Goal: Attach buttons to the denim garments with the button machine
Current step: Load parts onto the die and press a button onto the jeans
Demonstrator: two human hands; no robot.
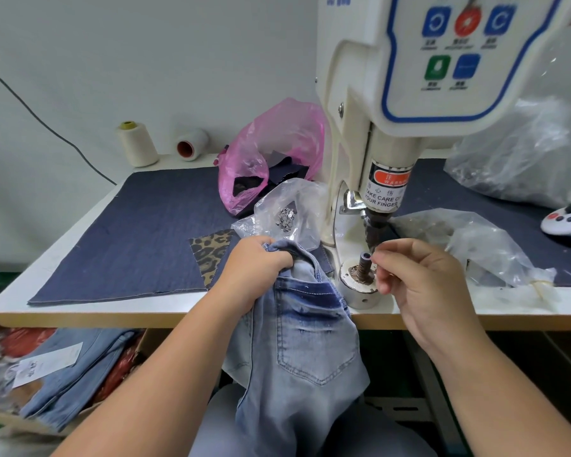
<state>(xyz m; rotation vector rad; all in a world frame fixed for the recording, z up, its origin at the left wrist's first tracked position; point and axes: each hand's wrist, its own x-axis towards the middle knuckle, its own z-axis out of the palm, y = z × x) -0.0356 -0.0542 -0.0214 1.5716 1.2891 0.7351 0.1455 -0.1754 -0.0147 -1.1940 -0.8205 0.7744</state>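
Gripping bunched jeans [297, 324], left hand [254, 268]; right hand [419, 278] fingers pinch something small beside upright die [363, 268].

faded jeans [297, 341] bunched beside button machine [393, 127]

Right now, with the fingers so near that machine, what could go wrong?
The right hand pinches a small part beside the lower post, right under the punch head; if the button machine fired, fingers could be caught, as its warning label says. The left hand grips the jeans bunched, so the fabric might sit crooked under the punch.
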